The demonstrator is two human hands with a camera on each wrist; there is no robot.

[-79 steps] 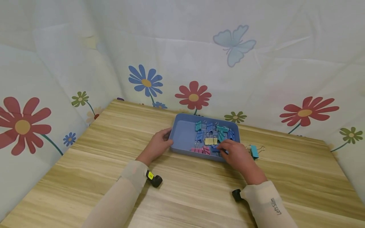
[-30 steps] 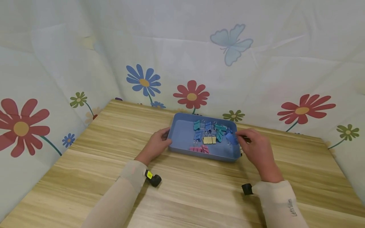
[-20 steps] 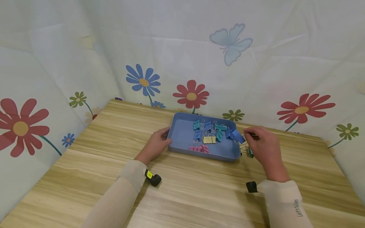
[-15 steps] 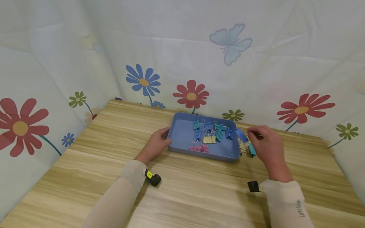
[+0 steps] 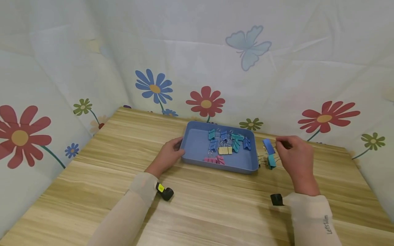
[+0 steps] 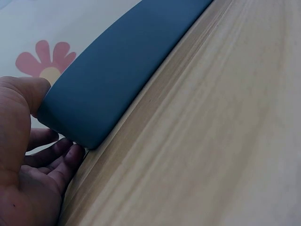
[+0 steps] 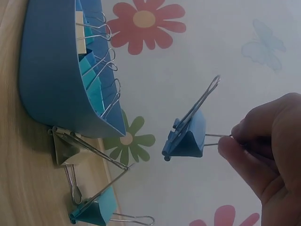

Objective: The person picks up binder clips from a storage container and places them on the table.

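My right hand [image 5: 296,159] pinches one wire handle of a blue binder clip [image 5: 268,146] between thumb and finger. In the right wrist view, this binder clip [image 7: 188,139] hangs in the air, its other handle sticking upward. A blue tray [image 5: 197,147] holds several binder clips in its right half: teal, blue, a yellow one [image 5: 225,150] and pink ones [image 5: 214,160]. At the tray's left end, my left hand [image 5: 167,156] grips it. The left wrist view has the thumb against the tray wall [image 6: 108,75] and the fingers at its lower corner.
On the table [image 5: 184,205], just right of the tray, lie a teal binder clip [image 5: 271,161] and a pale yellowish binder clip [image 7: 68,150]. A flowered curtain [image 5: 184,51] rises behind the table's back edge.
My right hand has lifted the blue binder clip out of the tray's front right area and carried it right, past the tray's rim. My left hand stays at the tray.
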